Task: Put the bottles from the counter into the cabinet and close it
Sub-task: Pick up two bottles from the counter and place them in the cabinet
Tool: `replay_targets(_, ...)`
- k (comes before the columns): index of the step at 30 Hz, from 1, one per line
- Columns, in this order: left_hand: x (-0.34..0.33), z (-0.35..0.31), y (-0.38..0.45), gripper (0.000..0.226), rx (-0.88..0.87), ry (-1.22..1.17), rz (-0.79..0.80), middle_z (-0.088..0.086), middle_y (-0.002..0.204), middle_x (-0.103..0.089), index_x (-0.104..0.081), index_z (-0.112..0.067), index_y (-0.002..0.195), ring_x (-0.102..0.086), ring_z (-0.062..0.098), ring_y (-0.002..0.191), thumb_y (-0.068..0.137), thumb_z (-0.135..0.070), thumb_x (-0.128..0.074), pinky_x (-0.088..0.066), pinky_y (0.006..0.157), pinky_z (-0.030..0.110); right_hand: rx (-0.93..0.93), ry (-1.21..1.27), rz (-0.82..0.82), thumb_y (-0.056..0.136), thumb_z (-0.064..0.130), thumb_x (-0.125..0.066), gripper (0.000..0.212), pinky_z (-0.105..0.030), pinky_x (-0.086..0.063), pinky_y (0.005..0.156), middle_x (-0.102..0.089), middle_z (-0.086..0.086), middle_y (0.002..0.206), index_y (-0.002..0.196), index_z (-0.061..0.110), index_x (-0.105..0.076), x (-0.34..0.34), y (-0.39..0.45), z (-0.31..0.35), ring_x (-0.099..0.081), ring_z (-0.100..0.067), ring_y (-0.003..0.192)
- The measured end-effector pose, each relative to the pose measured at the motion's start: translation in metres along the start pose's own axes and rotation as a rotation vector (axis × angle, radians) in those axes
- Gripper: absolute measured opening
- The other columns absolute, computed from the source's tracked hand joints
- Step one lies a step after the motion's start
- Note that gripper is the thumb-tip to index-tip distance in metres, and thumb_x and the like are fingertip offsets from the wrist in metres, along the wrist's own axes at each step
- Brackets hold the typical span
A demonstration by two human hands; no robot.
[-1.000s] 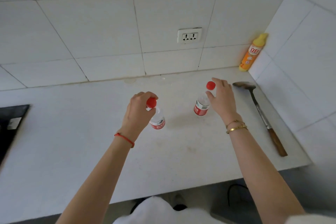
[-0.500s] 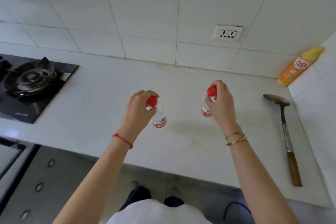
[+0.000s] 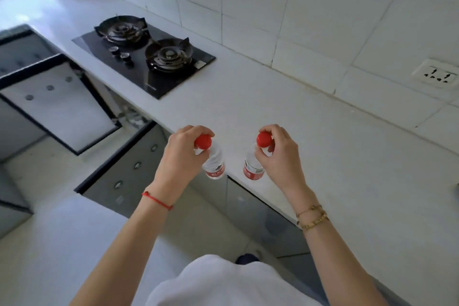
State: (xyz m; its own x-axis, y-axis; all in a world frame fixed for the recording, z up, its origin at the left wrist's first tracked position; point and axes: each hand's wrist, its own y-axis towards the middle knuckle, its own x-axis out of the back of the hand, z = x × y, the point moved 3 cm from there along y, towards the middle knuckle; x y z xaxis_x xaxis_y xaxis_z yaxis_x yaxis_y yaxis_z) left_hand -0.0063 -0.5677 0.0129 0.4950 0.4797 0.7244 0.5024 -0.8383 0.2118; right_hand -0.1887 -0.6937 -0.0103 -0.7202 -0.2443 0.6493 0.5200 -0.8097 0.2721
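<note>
Two small clear bottles with red caps and red labels hang in the air at the white counter's [image 3: 323, 146] front edge. My left hand [image 3: 178, 156] grips the left bottle [image 3: 214, 166] by its neck under the cap. The right bottle [image 3: 253, 167] is held the same way by my right hand [image 3: 279, 156]. Below the counter to the left, an under-counter cabinet door [image 3: 59, 104] stands swung open, white inside with a dark frame. The cabinet's inside is mostly hidden.
A black two-burner gas hob [image 3: 146, 57] is set into the counter at the back left. Closed grey cabinet doors [image 3: 129, 174] run under the counter's edge. A wall socket [image 3: 437, 74] sits on the tiled wall at the right.
Both bottles have been lifted off the counter and carried back to its front edge. My view has swung left, bringing the hob and the open cabinet door into sight.
</note>
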Motion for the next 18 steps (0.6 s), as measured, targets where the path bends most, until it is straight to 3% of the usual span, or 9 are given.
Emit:
replay_targets(5,0.077,0.071,-0.067,0.035,0.103,0.051,-0.090,-0.006,0.102,-0.066,-0.069,-0.023,0.103,-0.059,0.015,0.092,0.075,-0.001,-0.070,-0.051,0.082,0.029,0.071,0.063,0.116,0.083,0.015,-0.072,0.032,-0.022,-0.051,0.082,-0.060,0.002,0.108,0.110,0.019,-0.056,-0.077,-0.029,0.077,-0.057,-0.011,0.092)
replay_targets(12,0.181,0.169,-0.163,0.035,0.264,0.102,-0.162,-0.007,0.099,-0.064,-0.069,-0.024,0.103,-0.057,0.013,0.083,0.076,-0.002,-0.072,-0.038,0.069,0.008,0.165,0.144,0.256,0.080,0.008,-0.072,0.031,-0.008,-0.043,0.080,-0.060,0.003,0.104,0.106,0.019,-0.058,-0.185,-0.083,0.184,-0.056,-0.005,0.092)
replay_targets(15,0.217,0.205,-0.194,0.037,0.320,0.132,-0.198,-0.004,0.100,-0.067,-0.069,-0.025,0.104,-0.060,0.016,0.085,0.076,-0.002,-0.073,-0.050,0.075,0.021,0.207,0.174,0.337,0.081,0.008,-0.072,0.030,-0.004,-0.042,0.079,-0.060,0.004,0.104,0.105,0.019,-0.058,-0.230,-0.099,0.224,-0.055,0.002,0.092)
replay_targets(18,0.253,0.238,-0.218,0.036,0.382,0.132,-0.254,-0.002,0.100,-0.067,-0.069,-0.024,0.102,-0.060,0.018,0.086,0.075,-0.001,-0.073,-0.053,0.080,0.029,0.267,0.191,0.415,0.082,0.009,-0.072,0.029,-0.004,-0.043,0.079,-0.059,0.003,0.103,0.106,0.019,-0.057,-0.275,-0.108,0.264,-0.056,-0.002,0.092)
